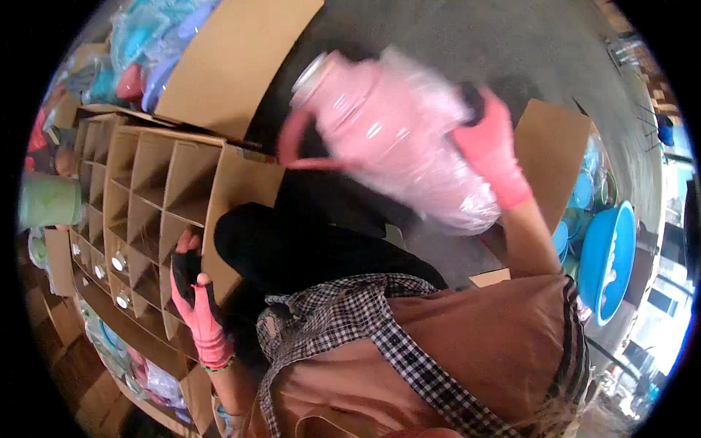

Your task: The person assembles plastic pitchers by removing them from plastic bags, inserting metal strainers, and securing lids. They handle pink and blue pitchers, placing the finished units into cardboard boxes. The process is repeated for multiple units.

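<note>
A pink thermos jug with a looped handle and a whitish top hangs tilted in front of me, blurred by motion. Clear plastic wrap covers its lower part. My right hand, in a pink glove with dark fingers, grips the jug near its base. At the left, my left hand, gloved alike, rests beside the near edge of a divided cardboard box. Its thumb and fingers are apart, with nothing visible between them. Several silvery round tops show inside the box's compartments.
Another open carton with blue and purple plastic-wrapped items stands at the upper left. A blue basin and a carton flap are on the right. A pale green container sits at the far left, beside the divided box.
</note>
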The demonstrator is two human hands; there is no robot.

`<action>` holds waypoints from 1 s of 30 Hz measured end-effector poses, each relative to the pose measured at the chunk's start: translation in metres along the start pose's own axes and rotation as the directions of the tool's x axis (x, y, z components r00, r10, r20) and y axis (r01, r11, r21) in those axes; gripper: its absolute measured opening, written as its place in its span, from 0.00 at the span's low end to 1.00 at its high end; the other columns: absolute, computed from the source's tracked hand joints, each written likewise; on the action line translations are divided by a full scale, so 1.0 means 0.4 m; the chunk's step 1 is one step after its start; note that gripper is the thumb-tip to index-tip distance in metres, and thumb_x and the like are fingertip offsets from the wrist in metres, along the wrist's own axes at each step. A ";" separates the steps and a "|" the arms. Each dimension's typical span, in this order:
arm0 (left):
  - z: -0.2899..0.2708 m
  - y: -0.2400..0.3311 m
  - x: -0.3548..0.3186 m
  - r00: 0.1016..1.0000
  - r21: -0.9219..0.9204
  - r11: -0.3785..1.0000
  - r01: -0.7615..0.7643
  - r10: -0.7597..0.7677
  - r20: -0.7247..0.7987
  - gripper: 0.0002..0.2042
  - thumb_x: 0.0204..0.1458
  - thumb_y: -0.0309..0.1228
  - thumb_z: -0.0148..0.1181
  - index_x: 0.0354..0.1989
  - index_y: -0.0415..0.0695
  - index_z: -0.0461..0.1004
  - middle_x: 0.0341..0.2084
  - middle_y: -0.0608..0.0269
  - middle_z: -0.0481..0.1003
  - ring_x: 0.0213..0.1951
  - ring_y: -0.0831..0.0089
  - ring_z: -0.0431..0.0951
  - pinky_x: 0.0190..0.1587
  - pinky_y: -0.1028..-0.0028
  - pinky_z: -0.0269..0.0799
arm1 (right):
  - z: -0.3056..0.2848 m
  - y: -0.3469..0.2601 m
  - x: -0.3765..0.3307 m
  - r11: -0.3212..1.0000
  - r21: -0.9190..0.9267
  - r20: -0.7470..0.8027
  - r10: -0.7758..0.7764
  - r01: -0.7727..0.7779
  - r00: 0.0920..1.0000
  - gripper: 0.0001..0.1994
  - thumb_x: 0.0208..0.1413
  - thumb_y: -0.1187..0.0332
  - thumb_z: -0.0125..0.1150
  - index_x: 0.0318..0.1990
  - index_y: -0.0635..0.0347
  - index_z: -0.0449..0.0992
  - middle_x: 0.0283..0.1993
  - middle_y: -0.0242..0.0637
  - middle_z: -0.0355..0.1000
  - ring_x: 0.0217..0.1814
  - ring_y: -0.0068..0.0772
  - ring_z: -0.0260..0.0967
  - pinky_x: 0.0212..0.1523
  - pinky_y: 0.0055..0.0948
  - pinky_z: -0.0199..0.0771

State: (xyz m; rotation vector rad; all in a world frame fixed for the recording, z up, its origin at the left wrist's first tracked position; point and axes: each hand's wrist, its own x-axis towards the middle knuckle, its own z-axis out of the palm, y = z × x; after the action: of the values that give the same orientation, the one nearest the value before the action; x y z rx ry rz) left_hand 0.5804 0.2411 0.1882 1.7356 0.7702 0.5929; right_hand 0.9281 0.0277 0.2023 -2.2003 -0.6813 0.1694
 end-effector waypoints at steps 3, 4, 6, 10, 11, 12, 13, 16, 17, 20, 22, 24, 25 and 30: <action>-0.070 -0.109 -0.032 0.984 0.191 0.969 0.158 -0.137 -0.117 0.20 0.51 0.26 0.43 0.52 0.32 0.57 0.51 0.53 0.61 0.53 0.65 0.61 0.55 0.70 0.51 | -0.012 0.111 0.058 0.998 0.048 -0.205 -0.038 0.049 0.978 0.18 0.31 0.75 0.60 0.35 0.66 0.67 0.31 0.38 0.70 0.34 0.27 0.66 0.40 0.24 0.65; -0.088 -0.139 -0.050 0.957 0.156 0.958 0.239 -0.205 -0.205 0.19 0.51 0.23 0.42 0.52 0.32 0.57 0.50 0.53 0.61 0.53 0.65 0.61 0.55 0.71 0.51 | -0.005 0.105 0.068 0.999 0.047 -0.244 0.020 -0.009 0.970 0.17 0.32 0.75 0.60 0.35 0.65 0.67 0.31 0.37 0.70 0.34 0.26 0.66 0.40 0.24 0.65; -0.167 -0.208 -0.102 0.882 0.186 0.892 0.412 -0.338 -0.329 0.18 0.51 0.23 0.44 0.51 0.34 0.59 0.48 0.56 0.64 0.50 0.70 0.63 0.52 0.74 0.55 | 0.010 0.156 0.099 0.999 0.036 -0.293 0.039 -0.030 0.955 0.17 0.32 0.75 0.61 0.35 0.65 0.67 0.32 0.37 0.70 0.35 0.25 0.65 0.40 0.23 0.64; -0.148 -0.250 -0.127 0.820 0.082 0.870 0.486 -0.422 -0.386 0.17 0.50 0.23 0.47 0.50 0.34 0.61 0.46 0.59 0.66 0.48 0.71 0.64 0.51 0.76 0.57 | 0.018 0.178 0.142 0.968 0.243 -0.370 0.148 -0.058 0.917 0.19 0.35 0.76 0.62 0.39 0.68 0.67 0.37 0.35 0.69 0.38 0.25 0.65 0.42 0.24 0.64; -0.127 -0.249 -0.140 0.849 0.162 0.859 0.485 -0.418 -0.325 0.18 0.49 0.23 0.47 0.50 0.34 0.60 0.47 0.58 0.65 0.49 0.71 0.64 0.52 0.74 0.56 | 0.019 0.185 0.141 0.944 0.311 -0.330 0.211 -0.105 0.920 0.20 0.35 0.77 0.61 0.41 0.67 0.67 0.38 0.36 0.69 0.40 0.25 0.64 0.44 0.23 0.63; -0.099 -0.245 -0.139 0.863 0.238 0.842 0.485 -0.415 -0.288 0.18 0.48 0.23 0.49 0.50 0.35 0.61 0.47 0.57 0.66 0.49 0.70 0.64 0.52 0.73 0.56 | 0.026 0.179 0.137 0.932 0.342 -0.316 0.236 -0.122 0.919 0.21 0.35 0.77 0.62 0.42 0.67 0.67 0.39 0.36 0.69 0.41 0.25 0.64 0.44 0.24 0.62; -0.077 -0.246 -0.136 0.873 0.313 0.819 0.480 -0.410 -0.264 0.18 0.47 0.23 0.50 0.49 0.36 0.62 0.46 0.56 0.66 0.49 0.70 0.64 0.52 0.73 0.56 | 0.038 0.172 0.130 0.915 0.381 -0.295 0.255 -0.132 0.921 0.21 0.36 0.77 0.62 0.43 0.67 0.66 0.40 0.37 0.68 0.42 0.26 0.64 0.45 0.24 0.62; -0.008 -0.230 -0.114 0.923 0.483 0.791 0.374 -0.370 -0.108 0.21 0.41 0.26 0.56 0.47 0.40 0.64 0.45 0.51 0.66 0.50 0.60 0.63 0.53 0.68 0.56 | 0.074 0.191 0.115 0.979 0.122 -0.207 0.187 -0.165 0.960 0.21 0.38 0.76 0.61 0.44 0.67 0.66 0.40 0.36 0.67 0.38 0.25 0.64 0.38 0.24 0.67; 0.002 -0.213 -0.102 0.944 0.602 0.750 0.274 -0.329 -0.019 0.22 0.39 0.27 0.58 0.47 0.41 0.64 0.46 0.49 0.65 0.50 0.56 0.63 0.53 0.66 0.56 | 0.090 0.159 0.086 0.939 0.232 -0.175 0.297 -0.254 0.939 0.22 0.38 0.75 0.63 0.45 0.67 0.67 0.41 0.36 0.66 0.37 0.25 0.64 0.37 0.24 0.67; -0.033 -0.205 -0.136 0.959 0.754 0.636 0.161 -0.283 0.034 0.26 0.36 0.32 0.61 0.47 0.41 0.63 0.47 0.44 0.60 0.50 0.49 0.60 0.53 0.61 0.55 | 0.135 0.238 0.041 0.935 0.299 -0.023 0.206 -0.190 0.978 0.24 0.37 0.73 0.64 0.46 0.68 0.65 0.43 0.37 0.66 0.40 0.28 0.63 0.41 0.26 0.65; -0.092 -0.200 -0.209 0.981 0.836 0.528 0.147 -0.187 -0.055 0.27 0.35 0.35 0.62 0.47 0.41 0.63 0.46 0.41 0.59 0.47 0.46 0.60 0.52 0.60 0.55 | 0.178 0.172 0.024 0.995 0.098 0.069 0.030 -0.037 0.997 0.28 0.34 0.69 0.66 0.46 0.71 0.65 0.44 0.43 0.67 0.45 0.34 0.63 0.50 0.29 0.57; -0.157 -0.158 -0.316 0.930 0.793 0.491 0.362 -0.131 -0.343 0.26 0.36 0.32 0.60 0.48 0.41 0.62 0.47 0.42 0.58 0.48 0.46 0.59 0.52 0.60 0.55 | 0.204 0.235 0.046 0.988 -0.073 0.157 -0.126 0.139 0.980 0.29 0.32 0.68 0.67 0.45 0.71 0.66 0.42 0.45 0.68 0.44 0.37 0.64 0.47 0.30 0.61; -0.165 -0.138 -0.391 0.854 0.724 0.473 0.502 -0.139 -0.501 0.26 0.36 0.31 0.59 0.48 0.41 0.62 0.48 0.42 0.58 0.48 0.46 0.59 0.52 0.60 0.54 | 0.181 0.220 0.063 0.982 -0.050 0.204 -0.170 0.184 0.964 0.29 0.32 0.68 0.68 0.45 0.71 0.66 0.43 0.44 0.67 0.44 0.36 0.64 0.48 0.30 0.60; -0.123 -0.099 -0.836 0.518 0.514 0.124 0.849 -0.001 -0.855 0.26 0.33 0.28 0.59 0.46 0.40 0.62 0.49 0.44 0.57 0.47 0.47 0.59 0.48 0.59 0.57 | 0.351 0.007 0.088 0.898 0.144 0.399 -0.437 0.415 0.806 0.31 0.31 0.68 0.69 0.46 0.71 0.65 0.43 0.44 0.67 0.44 0.33 0.62 0.48 0.31 0.60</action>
State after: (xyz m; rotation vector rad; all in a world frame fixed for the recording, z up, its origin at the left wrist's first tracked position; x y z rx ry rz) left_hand 0.3150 0.0301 0.1601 2.0021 2.6759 0.2296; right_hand 0.9119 0.1387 0.1105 -1.9129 -1.3838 0.4325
